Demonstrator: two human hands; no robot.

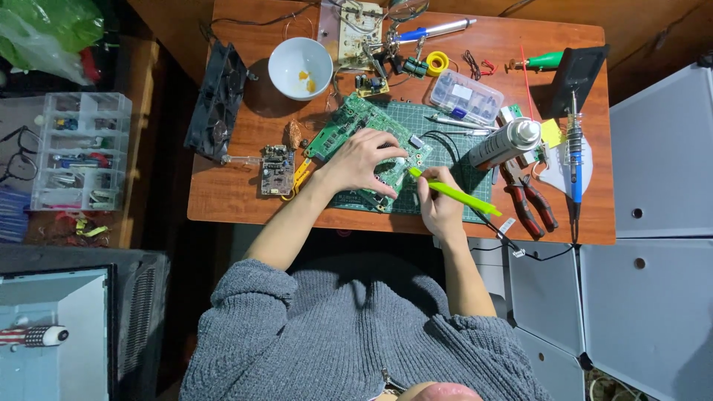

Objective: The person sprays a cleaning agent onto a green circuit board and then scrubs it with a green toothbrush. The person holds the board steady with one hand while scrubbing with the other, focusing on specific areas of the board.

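A green circuit board [349, 122] lies on a green cutting mat [445, 160] at the middle of a wooden table [230, 193]. My left hand [362, 162] rests flat on the board and presses it down. My right hand [440, 208] grips a bright green tool [460, 195] like a pen. The tool's tip touches the board next to my left fingertips. Grey knitted sleeves are pushed up both forearms.
A white bowl [300, 67], a small brown board [277, 169], a black fan [217, 100], a spray can [505, 142], a clear parts box [466, 96], red pliers [529, 202] and a blue-handled soldering iron [575, 167] crowd the table. A drawer organiser [78, 152] stands left.
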